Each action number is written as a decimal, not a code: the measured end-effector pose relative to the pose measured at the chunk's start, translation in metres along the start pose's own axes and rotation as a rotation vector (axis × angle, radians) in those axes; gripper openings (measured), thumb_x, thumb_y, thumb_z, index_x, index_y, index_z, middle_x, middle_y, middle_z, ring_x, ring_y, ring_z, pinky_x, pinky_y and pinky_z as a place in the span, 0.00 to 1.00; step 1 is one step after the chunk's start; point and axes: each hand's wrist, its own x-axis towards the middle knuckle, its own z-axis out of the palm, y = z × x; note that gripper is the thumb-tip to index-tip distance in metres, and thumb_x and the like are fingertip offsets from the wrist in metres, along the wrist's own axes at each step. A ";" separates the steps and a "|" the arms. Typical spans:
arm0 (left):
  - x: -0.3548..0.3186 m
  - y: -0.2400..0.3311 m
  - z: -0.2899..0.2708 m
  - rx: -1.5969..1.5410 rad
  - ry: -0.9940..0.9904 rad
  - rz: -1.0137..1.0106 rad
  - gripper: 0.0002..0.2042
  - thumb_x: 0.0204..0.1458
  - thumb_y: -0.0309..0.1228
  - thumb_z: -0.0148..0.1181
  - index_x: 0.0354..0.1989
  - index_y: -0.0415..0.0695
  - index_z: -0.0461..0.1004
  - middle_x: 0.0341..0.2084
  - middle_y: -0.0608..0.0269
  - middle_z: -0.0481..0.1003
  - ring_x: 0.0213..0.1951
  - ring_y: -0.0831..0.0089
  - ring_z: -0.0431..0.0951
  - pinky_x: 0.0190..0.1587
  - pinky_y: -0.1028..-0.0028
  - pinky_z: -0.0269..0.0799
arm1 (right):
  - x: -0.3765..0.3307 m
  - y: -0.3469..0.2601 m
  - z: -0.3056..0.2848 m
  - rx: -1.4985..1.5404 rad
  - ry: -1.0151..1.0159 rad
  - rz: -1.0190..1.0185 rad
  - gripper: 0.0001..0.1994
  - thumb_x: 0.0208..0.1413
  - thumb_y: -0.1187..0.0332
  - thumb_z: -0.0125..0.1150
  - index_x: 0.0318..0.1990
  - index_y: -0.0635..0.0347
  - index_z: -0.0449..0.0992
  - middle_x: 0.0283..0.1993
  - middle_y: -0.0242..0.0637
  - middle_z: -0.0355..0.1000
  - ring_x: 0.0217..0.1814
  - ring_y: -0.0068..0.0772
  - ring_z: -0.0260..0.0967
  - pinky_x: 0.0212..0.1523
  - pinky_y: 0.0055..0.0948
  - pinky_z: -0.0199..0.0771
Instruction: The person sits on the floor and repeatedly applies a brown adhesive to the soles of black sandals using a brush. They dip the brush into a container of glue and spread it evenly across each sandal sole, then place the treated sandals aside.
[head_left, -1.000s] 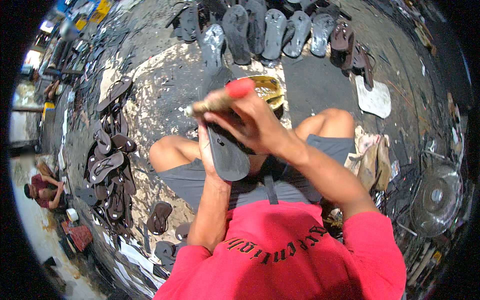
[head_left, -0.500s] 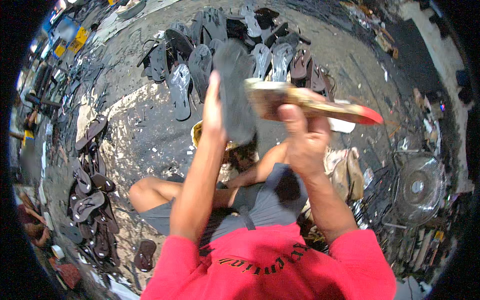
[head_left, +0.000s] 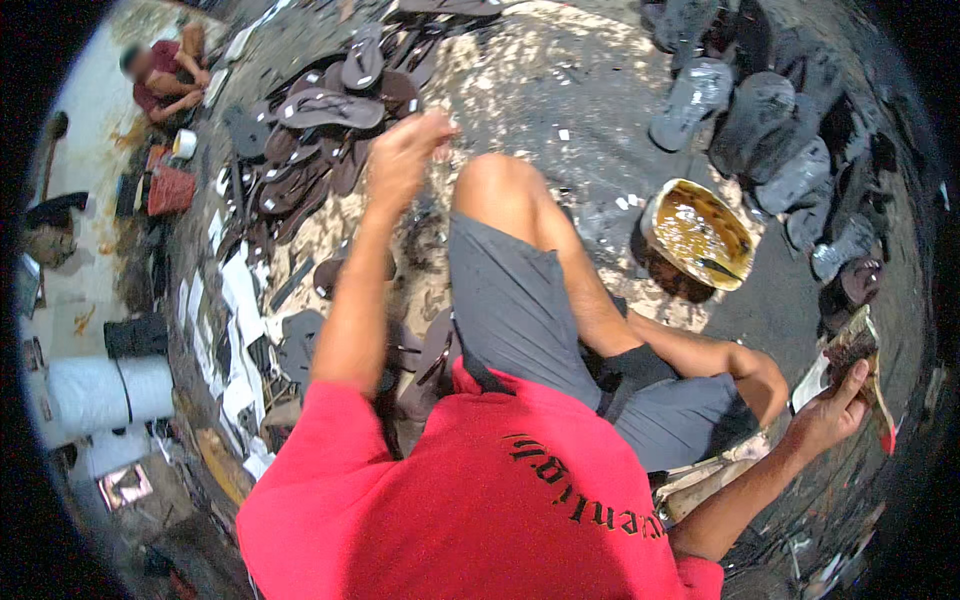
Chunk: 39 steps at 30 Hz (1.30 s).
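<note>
My left hand [head_left: 402, 160] reaches out beside a pile of dark flip-flops [head_left: 330, 108]. Its fingers look bent, but they are blurred, and I make out nothing in them. Off to the right, my right hand [head_left: 832, 412] grips a flat brush [head_left: 856, 346], crusted pale and brown, with a red tip on its handle. Beyond my crossed legs stands a bowl [head_left: 650, 222] of shiny yellow-brown paste, and a dark utensil [head_left: 722, 270] leans in it.
Dark soles [head_left: 756, 112], several with a wet shine, lie in a curve at the upper right. White strips [head_left: 240, 300] litter the floor at left. Another person [head_left: 170, 80] sits farther off at upper left, near a red container [head_left: 171, 190].
The view has swung left. My left hand, which held a dark sole, is now by the flip-flop pile without it in sight. My right hand has moved away to the right with the brush.
</note>
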 end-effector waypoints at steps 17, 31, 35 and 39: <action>-0.158 -0.164 -0.241 0.391 0.026 -0.537 0.18 0.66 0.38 0.55 0.58 0.39 0.71 0.36 0.58 0.80 0.33 0.75 0.81 0.28 0.72 0.74 | -0.031 0.085 0.183 -0.759 -0.814 -0.584 0.21 0.53 0.48 0.71 0.30 0.61 0.83 0.32 0.49 0.79 0.42 0.51 0.77 0.45 0.51 0.72; -0.066 0.054 -0.017 0.240 -0.255 0.300 0.25 0.54 0.24 0.47 0.62 0.38 0.73 0.59 0.58 0.74 0.62 0.66 0.70 0.67 0.68 0.61 | 0.039 0.048 0.049 -0.838 -0.596 -0.548 0.15 0.54 0.54 0.72 0.45 0.48 0.85 0.41 0.39 0.80 0.46 0.50 0.75 0.45 0.47 0.73; -0.100 0.051 0.028 0.768 -0.380 0.498 0.37 0.53 0.35 0.64 0.72 0.39 0.61 0.58 0.46 0.70 0.60 0.47 0.67 0.68 0.52 0.55 | 0.032 0.040 0.039 -0.270 -0.378 -0.126 0.14 0.58 0.62 0.70 0.50 0.56 0.84 0.50 0.44 0.79 0.57 0.39 0.74 0.60 0.33 0.70; -0.119 0.027 0.068 0.666 0.086 0.262 0.55 0.44 0.46 0.78 0.77 0.39 0.48 0.64 0.43 0.65 0.65 0.45 0.61 0.68 0.50 0.53 | 0.005 0.055 0.061 0.072 -0.472 -0.034 0.15 0.62 0.64 0.67 0.53 0.60 0.81 0.49 0.33 0.78 0.51 0.28 0.73 0.57 0.29 0.70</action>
